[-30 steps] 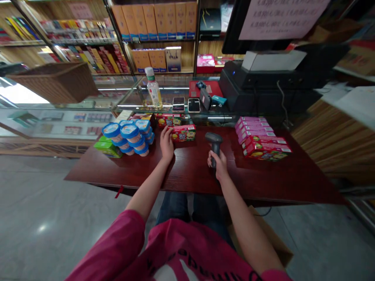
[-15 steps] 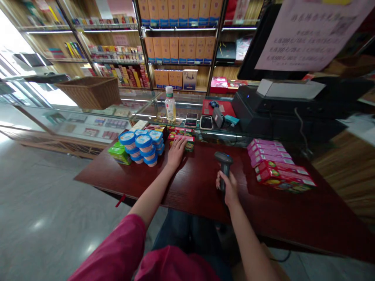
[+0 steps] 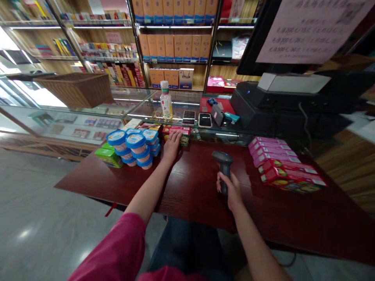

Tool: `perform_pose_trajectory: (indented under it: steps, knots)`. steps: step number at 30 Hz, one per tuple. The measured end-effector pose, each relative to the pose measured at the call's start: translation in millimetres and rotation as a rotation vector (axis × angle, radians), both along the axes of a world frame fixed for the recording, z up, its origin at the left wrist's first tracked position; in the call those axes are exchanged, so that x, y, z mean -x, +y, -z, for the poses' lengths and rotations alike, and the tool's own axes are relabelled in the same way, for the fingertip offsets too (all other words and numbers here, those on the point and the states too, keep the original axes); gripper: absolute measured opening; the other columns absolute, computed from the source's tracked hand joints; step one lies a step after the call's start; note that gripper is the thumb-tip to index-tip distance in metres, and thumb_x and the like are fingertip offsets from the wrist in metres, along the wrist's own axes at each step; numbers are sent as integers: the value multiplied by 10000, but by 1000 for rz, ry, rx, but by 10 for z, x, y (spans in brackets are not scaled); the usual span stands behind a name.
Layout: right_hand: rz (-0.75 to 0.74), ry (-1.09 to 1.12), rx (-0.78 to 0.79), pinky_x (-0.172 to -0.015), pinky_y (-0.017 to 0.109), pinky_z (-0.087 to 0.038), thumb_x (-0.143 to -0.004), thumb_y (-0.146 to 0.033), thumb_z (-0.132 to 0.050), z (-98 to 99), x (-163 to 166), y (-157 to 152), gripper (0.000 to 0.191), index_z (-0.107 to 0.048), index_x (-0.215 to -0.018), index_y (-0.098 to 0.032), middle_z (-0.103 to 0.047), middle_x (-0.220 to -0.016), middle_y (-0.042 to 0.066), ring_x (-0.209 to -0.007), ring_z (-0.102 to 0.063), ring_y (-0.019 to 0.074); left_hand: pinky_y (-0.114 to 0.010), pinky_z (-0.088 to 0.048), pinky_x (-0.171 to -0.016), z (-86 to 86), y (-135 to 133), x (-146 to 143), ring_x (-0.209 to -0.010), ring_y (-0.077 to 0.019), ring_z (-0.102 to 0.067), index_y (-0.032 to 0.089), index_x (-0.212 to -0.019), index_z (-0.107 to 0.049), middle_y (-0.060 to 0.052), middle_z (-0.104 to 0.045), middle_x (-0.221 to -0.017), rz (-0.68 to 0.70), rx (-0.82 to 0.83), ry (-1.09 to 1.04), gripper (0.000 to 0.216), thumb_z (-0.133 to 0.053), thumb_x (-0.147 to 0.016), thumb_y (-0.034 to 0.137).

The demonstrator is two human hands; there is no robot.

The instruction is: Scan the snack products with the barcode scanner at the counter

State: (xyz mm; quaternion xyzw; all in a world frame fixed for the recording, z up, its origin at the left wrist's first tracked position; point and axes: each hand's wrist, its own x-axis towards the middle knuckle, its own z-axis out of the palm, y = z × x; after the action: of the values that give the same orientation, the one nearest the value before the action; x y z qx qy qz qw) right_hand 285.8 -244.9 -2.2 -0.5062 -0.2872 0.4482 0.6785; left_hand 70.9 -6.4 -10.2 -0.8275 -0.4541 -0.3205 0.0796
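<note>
The left hand (image 3: 171,147) reaches across the bench (image 3: 190,187) to its far side and lies over a red box (image 3: 185,139), with the fingers spread across the near face; I cannot tell whether that grip is clamped on the box or merely resting against it. The red box is left of the middle, at the far edge of the bench, just right of stacked tubs with blue lids (image 3: 136,141). A green box (image 3: 108,157) sits to the left of the tubs. The right hand (image 3: 231,189) has its grip clamped around the handle of a dark scanner (image 3: 222,157), held upright with its head at the top, above the middle of the bench. To the right of the scanner, well apart from it, purple boxes (image 3: 272,150) lie in a row, with more red-and-green boxes (image 3: 291,176) at their near end. Beyond the bench, on the glass case (image 3: 140,111), a bottle with a white cap (image 3: 166,104) stands at the left, and 2 phones (image 3: 197,119) lie flat to its right.
</note>
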Motion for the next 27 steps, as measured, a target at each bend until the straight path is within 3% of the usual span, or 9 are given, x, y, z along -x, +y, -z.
perform_pose_trajectory:
  steps: [4, 8, 11, 15, 18, 22, 27]
  knots:
    - [46, -8, -86, -383, 240, -385, -783, -410, -834, 18, -16, 38, 273, -641, -873, -239, -633, -743, -27, -449, -489, 87, -414, -418, -1263, -15, -6, -13, -1573, -250, -395, 202, -1576, -495, -119, -549, -1595, 28, 35, -12, 608, -470, -986, 58]
    - [207, -5, -218, -393, 209, -382, -767, -402, -827, 22, -40, -51, 311, -592, -868, -225, -639, -737, -47, -431, -501, 65, -411, -400, -1267, -80, -84, 2, -1618, -259, -308, 178, -1634, -410, -102, -442, -1684, 96, 60, 26, 668, -471, -975, 85]
    - [316, -29, -276, -403, 202, -386, -781, -399, -814, 21, -166, -298, 310, -594, -920, -231, -640, -735, -55, -432, -501, 62, -446, -328, -1301, -143, -184, 16, -1632, -280, -272, 132, -1641, -391, -126, -367, -1720, 145, 40, 69, 668, -476, -978, 126]
    - [474, -80, -285, -407, 206, -397, -774, -386, -825, 39, -542, -775, 326, -603, -956, -232, -648, -729, -58, -435, -499, 67, -574, -97, -1345, -178, -486, -172, -1642, -315, -232, 118, -1672, -307, -168, -286, -1740, 158, -71, 32, 711, -511, -999, 227]
    - [690, -98, -314, -410, 206, -393, -738, -353, -839, 67, -884, -1072, 341, -604, -953, -230, -619, -678, -80, -432, -492, 69, -506, -166, -1334, -179, -980, -617, -1605, -272, -339, 178, -1679, -309, -139, -325, -1727, 309, -83, 68, 672, -487, -1041, 288]
    - [859, 4, -378, -434, 208, -401, -678, -302, -825, 115, -1209, -1211, 358, -566, -917, -240, -567, -619, -115, -432, -474, 70, -436, -230, -1310, -213, -1740, -1547, -1614, -227, -318, 225, -1677, -319, -94, -339, -1725, 553, -75, 140, 704, -549, -1039, 413]
    - [789, 67, -350, -527, 207, -441, -642, -313, -800, 182, -1347, -1188, 388, -562, -940, -241, -653, -738, -81, -526, -525, 71, -498, -226, -1306, -297, -2194, -2563, -1644, -253, -235, 248, -1675, -318, -90, -295, -1748, 487, 64, -21, 753, -599, -1011, 466]
